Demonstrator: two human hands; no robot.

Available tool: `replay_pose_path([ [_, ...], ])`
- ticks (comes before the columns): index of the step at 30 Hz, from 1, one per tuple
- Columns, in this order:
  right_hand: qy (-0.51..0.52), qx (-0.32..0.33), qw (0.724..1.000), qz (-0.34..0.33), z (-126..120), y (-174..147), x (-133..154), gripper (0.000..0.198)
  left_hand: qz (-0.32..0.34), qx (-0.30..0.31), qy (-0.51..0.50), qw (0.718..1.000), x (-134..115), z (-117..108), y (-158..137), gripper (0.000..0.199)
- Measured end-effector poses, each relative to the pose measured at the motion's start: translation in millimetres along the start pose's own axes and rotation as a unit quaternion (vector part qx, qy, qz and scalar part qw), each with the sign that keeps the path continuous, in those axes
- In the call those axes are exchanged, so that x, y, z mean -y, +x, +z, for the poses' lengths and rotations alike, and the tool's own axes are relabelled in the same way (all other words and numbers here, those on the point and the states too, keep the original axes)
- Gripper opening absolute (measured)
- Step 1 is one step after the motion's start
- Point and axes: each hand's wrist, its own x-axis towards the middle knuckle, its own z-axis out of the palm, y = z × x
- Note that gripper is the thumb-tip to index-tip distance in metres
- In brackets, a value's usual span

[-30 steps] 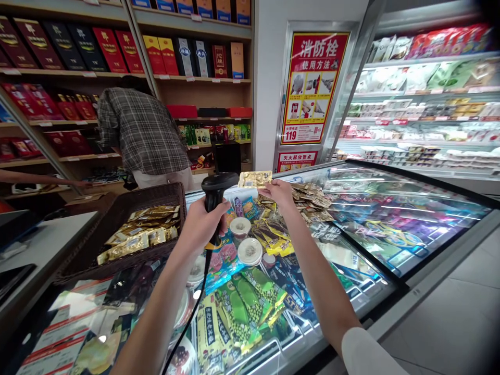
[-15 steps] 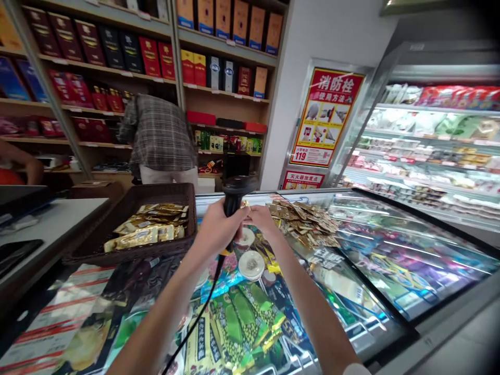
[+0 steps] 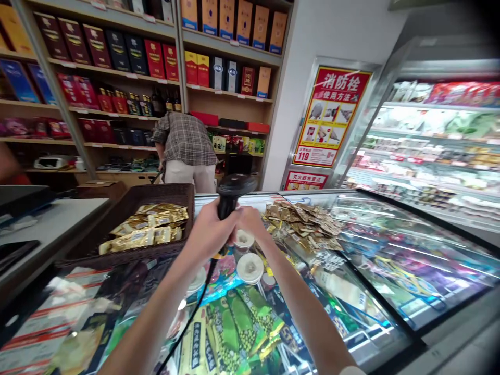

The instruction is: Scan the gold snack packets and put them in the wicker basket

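My left hand (image 3: 211, 229) is wrapped round the black handle of a barcode scanner (image 3: 235, 186), held upright over the glass-topped freezer (image 3: 312, 196). A black cord (image 3: 195, 319) runs down from its grip. My right hand (image 3: 249, 221) meets the left one just behind the handle, with its fingers curled in. Whatever those fingers hold is hidden. To the right of my hands lies a loose heap of gold-brown packets (image 3: 302, 223) on the glass. On the left, a dark woven basket (image 3: 156, 192) holds several shiny gold packets (image 3: 148, 232).
Under the glass are green ice-lolly packs (image 3: 242, 317) and round white tubs (image 3: 250, 268). A person in a plaid shirt (image 3: 187, 138) bends at the shelves. Another person's blurred arm (image 3: 10, 165) shows at far left, behind a white counter (image 3: 74, 211).
My hands have shifted slightly left and closer together; the gold glint between them is now hidden. The person in plaid has moved right in view.
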Motion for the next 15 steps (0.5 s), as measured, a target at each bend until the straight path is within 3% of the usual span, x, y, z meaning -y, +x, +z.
replay_pose_path([
  [3,-0.111,-0.052,0.99,0.065,-57,3,-40,0.022,-0.01,-0.024,0.002,1.0,4,-3,5,0.019],
  [8,-0.174,-0.171,0.937,0.25,-133,-8,-110,0.03,-0.003,-0.04,-0.002,0.999,0,-8,8,0.018],
  [11,-0.169,-0.227,0.906,0.315,-150,-19,-142,0.026,-0.008,-0.04,-0.002,0.999,-3,-8,7,0.018],
  [15,-0.172,-0.294,0.867,0.364,-142,-26,-164,0.036,-0.026,-0.038,0.002,0.999,-1,-5,7,0.02],
])
